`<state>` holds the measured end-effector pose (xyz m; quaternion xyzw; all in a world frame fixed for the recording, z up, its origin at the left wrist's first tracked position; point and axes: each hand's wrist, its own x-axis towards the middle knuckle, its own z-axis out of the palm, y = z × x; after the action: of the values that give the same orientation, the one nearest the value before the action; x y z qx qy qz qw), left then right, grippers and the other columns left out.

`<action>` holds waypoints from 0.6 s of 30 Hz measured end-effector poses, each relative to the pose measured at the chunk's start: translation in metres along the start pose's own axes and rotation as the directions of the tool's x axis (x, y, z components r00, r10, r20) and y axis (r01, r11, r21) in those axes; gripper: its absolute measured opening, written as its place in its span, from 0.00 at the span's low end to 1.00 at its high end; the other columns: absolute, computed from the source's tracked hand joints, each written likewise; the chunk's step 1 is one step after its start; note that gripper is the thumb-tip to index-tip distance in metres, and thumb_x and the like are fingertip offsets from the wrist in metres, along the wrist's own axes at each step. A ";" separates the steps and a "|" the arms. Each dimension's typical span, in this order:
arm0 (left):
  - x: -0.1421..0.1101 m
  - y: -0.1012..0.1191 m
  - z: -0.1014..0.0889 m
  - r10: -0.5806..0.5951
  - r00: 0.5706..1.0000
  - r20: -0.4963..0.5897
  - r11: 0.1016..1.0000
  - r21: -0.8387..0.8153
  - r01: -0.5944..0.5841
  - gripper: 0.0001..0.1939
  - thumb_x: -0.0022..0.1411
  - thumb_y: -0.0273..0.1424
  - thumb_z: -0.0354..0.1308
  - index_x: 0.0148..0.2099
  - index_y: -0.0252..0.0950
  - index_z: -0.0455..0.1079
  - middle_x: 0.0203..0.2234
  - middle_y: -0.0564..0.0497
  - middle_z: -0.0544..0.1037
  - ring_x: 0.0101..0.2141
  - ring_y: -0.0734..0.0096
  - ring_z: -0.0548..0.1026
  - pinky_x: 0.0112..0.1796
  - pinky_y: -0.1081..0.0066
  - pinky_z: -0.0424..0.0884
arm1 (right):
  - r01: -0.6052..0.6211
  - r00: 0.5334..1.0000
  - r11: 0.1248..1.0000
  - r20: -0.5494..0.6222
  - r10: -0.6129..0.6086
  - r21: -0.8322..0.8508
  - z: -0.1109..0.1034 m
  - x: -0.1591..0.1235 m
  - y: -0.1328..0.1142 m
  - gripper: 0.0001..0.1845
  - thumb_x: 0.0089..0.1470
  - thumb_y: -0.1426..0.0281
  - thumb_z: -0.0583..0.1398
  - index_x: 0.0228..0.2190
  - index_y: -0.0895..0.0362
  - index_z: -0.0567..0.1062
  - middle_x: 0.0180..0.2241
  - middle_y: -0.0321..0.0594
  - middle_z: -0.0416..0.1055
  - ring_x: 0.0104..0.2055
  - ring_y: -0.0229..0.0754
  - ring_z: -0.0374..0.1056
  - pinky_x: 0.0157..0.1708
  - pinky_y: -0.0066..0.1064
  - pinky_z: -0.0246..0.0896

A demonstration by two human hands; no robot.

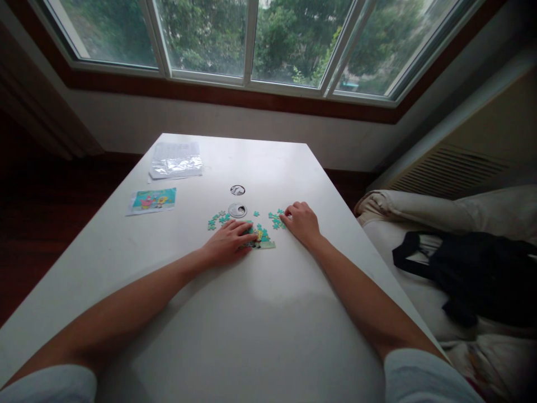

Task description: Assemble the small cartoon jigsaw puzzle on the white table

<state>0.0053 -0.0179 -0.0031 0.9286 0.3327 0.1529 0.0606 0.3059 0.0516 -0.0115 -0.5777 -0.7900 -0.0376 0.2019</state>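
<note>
A partly joined jigsaw puzzle [265, 242], teal with a yellow figure, lies on the white table. My left hand [230, 242] rests on its left part with fingers stretched out, hiding that side. To the right, my right hand [302, 221] has its fingers bent and brought together on a puzzle piece [283, 219] at the edge of a small group of loose teal pieces [276, 222]. More loose pieces [216, 220] are scattered beyond my left hand. One single piece [256, 214] sits apart between the two groups.
Beyond the puzzle lie a round silver disc [238, 210] and a smaller round item [237, 190]. A picture card [151, 200] and a clear plastic packet [176, 160] are on the table's [268, 324] left. Dark clothing [482, 274] lies on a pale sofa [386, 238] at right.
</note>
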 end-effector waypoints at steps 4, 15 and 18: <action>0.001 0.000 0.000 -0.006 1.000 0.004 1.000 0.011 0.006 0.20 0.72 0.37 0.53 0.64 0.47 0.69 0.64 0.44 0.68 0.63 0.53 0.65 0.63 0.49 0.59 | 0.018 1.000 1.000 0.000 -0.018 -0.024 0.000 -0.002 -0.004 0.08 0.62 0.64 0.63 0.32 0.54 0.78 0.37 0.49 0.73 0.45 0.53 0.62 0.45 0.41 0.59; 0.000 -0.003 0.002 -0.035 0.999 0.016 0.999 0.030 0.035 0.21 0.72 0.37 0.52 0.65 0.49 0.68 0.66 0.45 0.66 0.64 0.53 0.64 0.64 0.47 0.57 | -0.068 0.997 0.984 0.043 0.062 0.163 0.008 0.002 -0.004 0.05 0.57 0.67 0.64 0.30 0.54 0.74 0.32 0.41 0.74 0.38 0.46 0.66 0.40 0.36 0.60; 0.000 -0.002 0.002 -0.037 0.999 0.007 0.999 0.019 0.037 0.21 0.71 0.37 0.53 0.64 0.49 0.69 0.65 0.45 0.67 0.64 0.52 0.64 0.64 0.47 0.57 | -0.126 0.992 0.955 0.045 0.118 0.268 0.009 0.001 -0.006 0.04 0.55 0.67 0.64 0.31 0.54 0.74 0.29 0.38 0.73 0.33 0.43 0.66 0.35 0.33 0.59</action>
<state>0.0046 -0.0161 -0.0051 0.9234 0.3509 0.1453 0.0559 0.2978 0.0535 -0.0181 -0.5928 -0.7534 0.0915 0.2693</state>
